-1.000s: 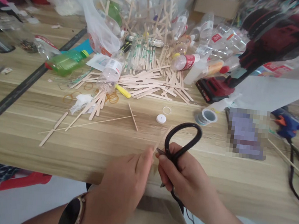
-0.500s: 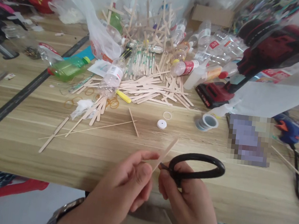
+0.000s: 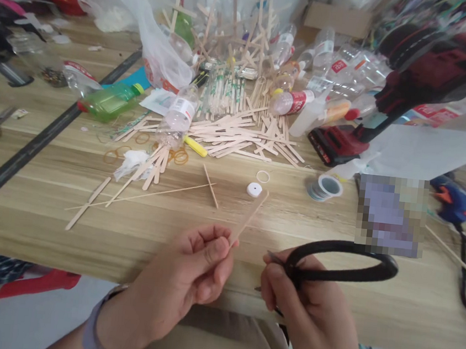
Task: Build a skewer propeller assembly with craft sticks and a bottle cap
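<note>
Between the thumb and fingers of my left hand (image 3: 201, 263) is a wooden craft stick (image 3: 250, 216), its rounded end pointing up and away from me. My right hand (image 3: 307, 299) is closed around black-handled scissors (image 3: 344, 262); one large loop sticks out to the right, and short parts of the metal blades show past my fingers. The blade tips are apart from the stick. Beyond the stick lie a small white disc (image 3: 254, 189) and a pale ring (image 3: 263, 176). A short thin stick (image 3: 210, 186) crosses a long skewer (image 3: 143, 197) to the left.
A pile of craft sticks (image 3: 232, 135) spreads across the table's middle, with plastic bottles behind. A red cordless power tool (image 3: 340, 144) stands at right, near a spool (image 3: 325, 188), a blurred-out flat object (image 3: 390, 216) and a blue glue gun (image 3: 455, 200). A green bottle (image 3: 111, 102) lies at left.
The scissors and my right hand have moved right, away from the stick. My left hand has shifted slightly left with the stick, which now shows more of its flat face.
</note>
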`<state>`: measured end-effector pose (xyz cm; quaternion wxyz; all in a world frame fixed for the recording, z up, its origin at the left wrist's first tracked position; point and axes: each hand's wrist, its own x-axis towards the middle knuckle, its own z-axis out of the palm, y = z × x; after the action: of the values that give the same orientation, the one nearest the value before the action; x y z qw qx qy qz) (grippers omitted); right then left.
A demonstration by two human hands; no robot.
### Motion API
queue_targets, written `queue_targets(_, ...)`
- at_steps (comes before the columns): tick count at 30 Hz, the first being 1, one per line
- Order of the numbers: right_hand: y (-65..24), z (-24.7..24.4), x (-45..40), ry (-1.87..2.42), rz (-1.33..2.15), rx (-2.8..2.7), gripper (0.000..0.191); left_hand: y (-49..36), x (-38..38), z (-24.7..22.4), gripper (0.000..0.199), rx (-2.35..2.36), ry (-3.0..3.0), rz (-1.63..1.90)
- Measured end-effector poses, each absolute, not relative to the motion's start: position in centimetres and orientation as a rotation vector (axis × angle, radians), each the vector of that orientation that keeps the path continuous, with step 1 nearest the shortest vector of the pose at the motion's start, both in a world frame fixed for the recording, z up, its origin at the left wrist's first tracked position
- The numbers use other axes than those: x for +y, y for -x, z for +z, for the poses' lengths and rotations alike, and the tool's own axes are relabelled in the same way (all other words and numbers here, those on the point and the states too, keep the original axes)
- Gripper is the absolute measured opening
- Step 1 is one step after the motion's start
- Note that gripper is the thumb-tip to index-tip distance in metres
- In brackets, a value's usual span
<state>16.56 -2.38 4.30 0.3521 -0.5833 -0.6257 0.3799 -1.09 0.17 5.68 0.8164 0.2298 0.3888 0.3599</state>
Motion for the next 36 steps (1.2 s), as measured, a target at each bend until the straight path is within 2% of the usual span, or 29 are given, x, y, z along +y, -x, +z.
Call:
queue_targets(5,-16.2,4.9,-2.4,1.496,0.821,-1.783,0.027,0.6,-0.6,5.4,0.018,1.162,-1.037,0.751)
queue_targets(9,-15.7,4.7,-2.2,1.492,0.765,-1.829,0.026,0.3,-1.0,5.4,0.015,1.194,-1.291,0.781)
queue_targets(16,-15.3,4.6,-2.1,1.539,0.861,-1.775,0.025,0.3,-1.4,5.2,0.019,1.359,-1.586,0.797)
queue_targets(24,-15.5,4.3,-2.0,1.484,0.769,-1.78,0.028,0.3,-1.9,5.0,0.021,1.518,-2.203,0.856)
queue_targets(28,-15.9,3.5,-2.5,1.406,0.826,-1.743,0.02,0.3,-2.3,4.5,0.023,1.462,-2.56,0.97)
queue_targets(32,-16.3,3.1,-2.8,1.347,0.886,-1.754,0.026,0.5,-2.2,4.9,0.026,1.408,-2.751,1.02)
queue_targets(36,-16.1,3.5,-2.9,1.279,0.85,-1.738,0.022,0.7,-2.1,5.5,0.025,1.348,-2.799,1.047)
